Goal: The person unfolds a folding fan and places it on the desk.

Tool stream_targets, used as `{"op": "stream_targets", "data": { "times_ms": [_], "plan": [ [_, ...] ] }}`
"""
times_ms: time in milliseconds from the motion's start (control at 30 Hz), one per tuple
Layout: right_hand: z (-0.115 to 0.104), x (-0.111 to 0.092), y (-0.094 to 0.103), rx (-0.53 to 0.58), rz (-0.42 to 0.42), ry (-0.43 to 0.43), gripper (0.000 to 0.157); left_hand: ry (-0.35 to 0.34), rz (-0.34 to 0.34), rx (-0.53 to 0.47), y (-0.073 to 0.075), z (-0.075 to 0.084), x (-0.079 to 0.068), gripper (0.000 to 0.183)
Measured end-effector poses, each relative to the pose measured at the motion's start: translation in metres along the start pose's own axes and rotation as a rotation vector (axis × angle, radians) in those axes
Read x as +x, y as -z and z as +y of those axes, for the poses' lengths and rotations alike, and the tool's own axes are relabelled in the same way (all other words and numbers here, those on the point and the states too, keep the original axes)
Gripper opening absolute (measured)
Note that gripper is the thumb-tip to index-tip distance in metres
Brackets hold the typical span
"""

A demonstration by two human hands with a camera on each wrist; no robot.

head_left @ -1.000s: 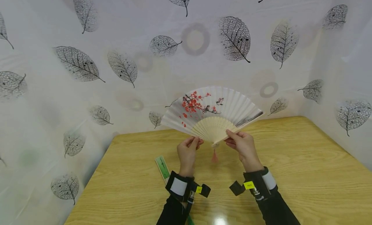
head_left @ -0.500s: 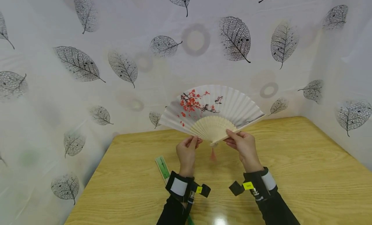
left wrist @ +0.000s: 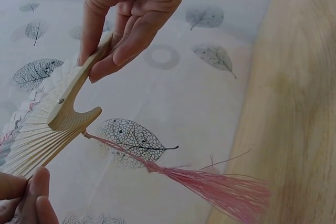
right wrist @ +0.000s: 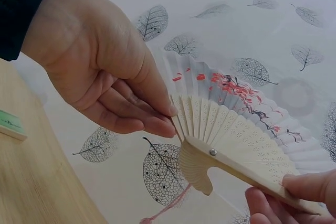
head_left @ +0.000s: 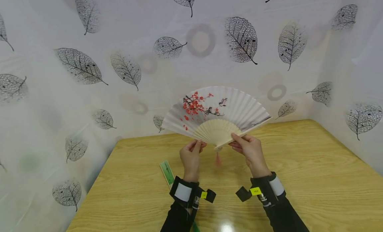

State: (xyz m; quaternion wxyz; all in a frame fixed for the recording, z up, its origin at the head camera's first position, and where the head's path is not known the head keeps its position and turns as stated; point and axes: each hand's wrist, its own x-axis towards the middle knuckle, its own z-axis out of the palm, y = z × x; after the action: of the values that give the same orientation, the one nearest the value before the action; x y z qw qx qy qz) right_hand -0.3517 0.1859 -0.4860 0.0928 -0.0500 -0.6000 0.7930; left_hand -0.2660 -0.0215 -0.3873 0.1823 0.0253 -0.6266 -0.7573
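Observation:
A folding fan [head_left: 221, 105] is spread wide above the table in the head view, its white leaf painted with red blossoms, dark branches and birds. My left hand [head_left: 191, 160] pinches the fan's left edge between thumb and fingers. On the other side, my right hand [head_left: 249, 152] grips the thick right guard stick, thumb on the near face. A pink tassel [left wrist: 210, 184] hangs from the pivot end. The right wrist view shows the metal rivet [right wrist: 213, 152], with my left hand [right wrist: 105, 66] on the thin end rib.
On the wooden table [head_left: 134, 198] lies a flat strip with a green face [head_left: 167, 172], partly hidden under the left forearm. A green tassel [head_left: 195, 227] shows below that arm. A white leaf-patterned sheet [head_left: 134, 32] rises behind and beside the table.
The fan and my left hand have shifted slightly to the left, and the fan's top edge sits a little higher. Both hands keep their hold; the pink tassel has moved left too.

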Motion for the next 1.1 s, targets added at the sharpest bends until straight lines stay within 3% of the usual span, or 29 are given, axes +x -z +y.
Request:
{"op": "stream_targets", "data": {
  "times_ms": [167,333,367,533,567,600,733,900,1100],
  "plan": [
    [-0.005,-0.003,-0.003,0.031,0.006,-0.021,0.044,0.002,0.013,-0.006,0.000,0.000,0.001,0.024],
    [0.007,0.003,-0.001,0.020,0.049,0.021,0.046,-0.006,0.023,-0.006,-0.001,-0.001,0.001,0.024],
    [-0.007,-0.009,-0.007,0.054,0.024,0.027,0.041,-0.009,0.025,-0.006,-0.001,-0.001,0.001,0.024],
    [-0.007,-0.011,-0.008,0.056,0.034,0.040,0.039,-0.016,0.031,-0.019,0.000,-0.001,0.001,0.025],
    [-0.004,-0.009,-0.008,0.057,0.043,0.042,0.041,-0.014,0.031,-0.022,0.000,-0.001,0.001,0.025],
    [0.011,0.004,-0.002,0.028,0.079,0.042,0.046,-0.012,0.032,-0.023,0.000,-0.001,0.001,0.025],
    [0.016,0.008,-0.002,0.044,0.106,0.045,0.047,-0.004,0.028,-0.023,0.001,-0.001,0.001,0.026],
    [0.017,0.008,-0.002,0.044,0.096,0.046,0.049,-0.004,0.020,-0.021,0.002,0.001,0.002,0.027],
    [0.020,0.008,-0.003,0.119,0.059,0.020,0.045,-0.016,0.039,-0.052,0.003,0.000,0.003,0.025]
  ]
}}
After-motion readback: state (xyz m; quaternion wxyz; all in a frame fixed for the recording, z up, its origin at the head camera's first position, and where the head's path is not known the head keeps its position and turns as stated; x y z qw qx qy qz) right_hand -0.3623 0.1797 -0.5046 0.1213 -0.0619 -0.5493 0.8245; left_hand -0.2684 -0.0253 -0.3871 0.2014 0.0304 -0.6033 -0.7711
